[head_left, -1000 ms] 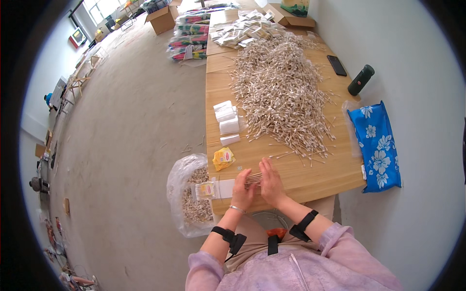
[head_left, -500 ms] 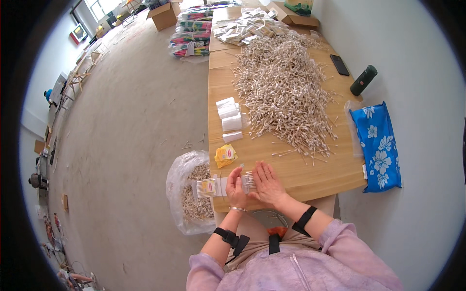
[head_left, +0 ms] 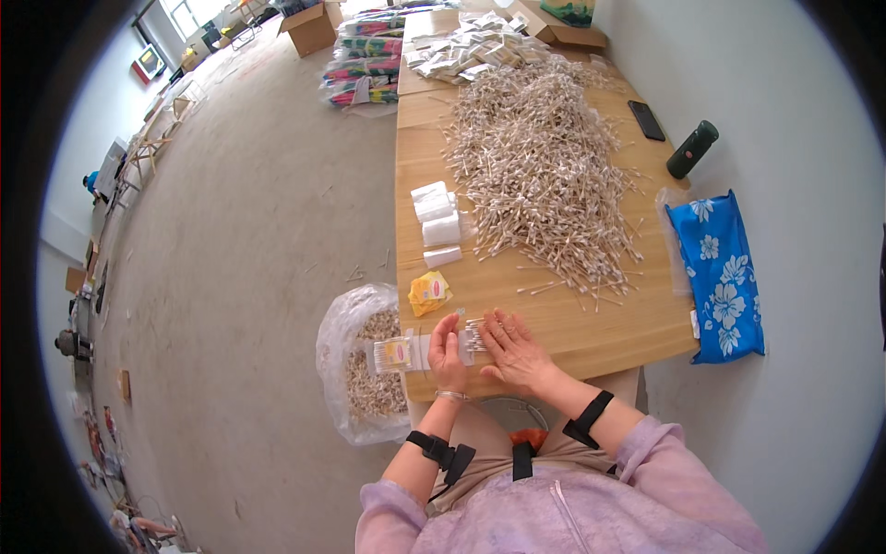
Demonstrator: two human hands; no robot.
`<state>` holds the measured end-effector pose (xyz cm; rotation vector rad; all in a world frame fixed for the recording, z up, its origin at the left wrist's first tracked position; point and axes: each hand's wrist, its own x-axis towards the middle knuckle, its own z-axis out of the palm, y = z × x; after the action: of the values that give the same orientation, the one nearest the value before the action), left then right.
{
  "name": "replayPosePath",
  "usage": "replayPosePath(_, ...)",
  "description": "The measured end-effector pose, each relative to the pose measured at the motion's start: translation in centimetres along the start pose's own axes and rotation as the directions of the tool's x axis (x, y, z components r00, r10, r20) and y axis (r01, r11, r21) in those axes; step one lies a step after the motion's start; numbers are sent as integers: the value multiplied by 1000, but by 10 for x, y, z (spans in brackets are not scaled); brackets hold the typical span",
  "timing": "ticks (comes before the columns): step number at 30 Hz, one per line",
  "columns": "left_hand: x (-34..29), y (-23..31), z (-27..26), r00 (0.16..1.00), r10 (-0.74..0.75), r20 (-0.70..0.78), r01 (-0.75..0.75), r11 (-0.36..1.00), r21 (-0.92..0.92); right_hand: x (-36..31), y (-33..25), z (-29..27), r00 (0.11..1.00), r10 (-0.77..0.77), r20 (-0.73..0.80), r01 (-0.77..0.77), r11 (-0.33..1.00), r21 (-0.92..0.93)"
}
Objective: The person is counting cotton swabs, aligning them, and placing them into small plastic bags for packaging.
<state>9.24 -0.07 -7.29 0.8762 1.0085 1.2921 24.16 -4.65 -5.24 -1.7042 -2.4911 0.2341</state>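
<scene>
My right hand (head_left: 519, 355) lies flat, fingers stretched out, its fingertips over a small row of cotton swabs (head_left: 474, 336) on the table. To the left of that row my left hand (head_left: 448, 358) stands on its edge, fingers stretched and slightly cupped, the palm turned toward the swabs. Left of it, at the table's edge, is a clear bag of cotton swabs with a yellow card (head_left: 395, 355); part of the bag runs behind my left hand. Just beyond sits a small stack of yellow cards (head_left: 429, 294). A large heap of loose cotton swabs (head_left: 549, 175) spreads over the table.
Stacks of white plastic bags (head_left: 438, 217) lie near the left edge. Filled packets (head_left: 480, 46) are piled at the far end. A phone (head_left: 646, 121), dark green bottle (head_left: 692, 150) and blue flowered bag (head_left: 715, 277) line the right. A clear sack (head_left: 337, 369) of swabs stands beside the table.
My right hand has shifted slightly to the right, and its fingers are a little more spread. My left hand has hardly moved.
</scene>
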Motion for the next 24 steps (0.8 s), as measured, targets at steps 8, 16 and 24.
replayPosePath(8, 9, -3, -7, 999, -19, -26, 18, 998, -62, 6, 14, -9, 961, 223, -162, -190, 962, 198)
replayPosePath(16, 8, -17, -2, 1000, 22, -14, -23, 998, -56, 19, 7, 1, 789, 537, -297, -58, 546, 836)
replayPosePath(24, 3, -15, 9, 998, 33, 53, -30, 998, -53, 33, -9, 12, 803, 538, -258, 29, 397, 917)
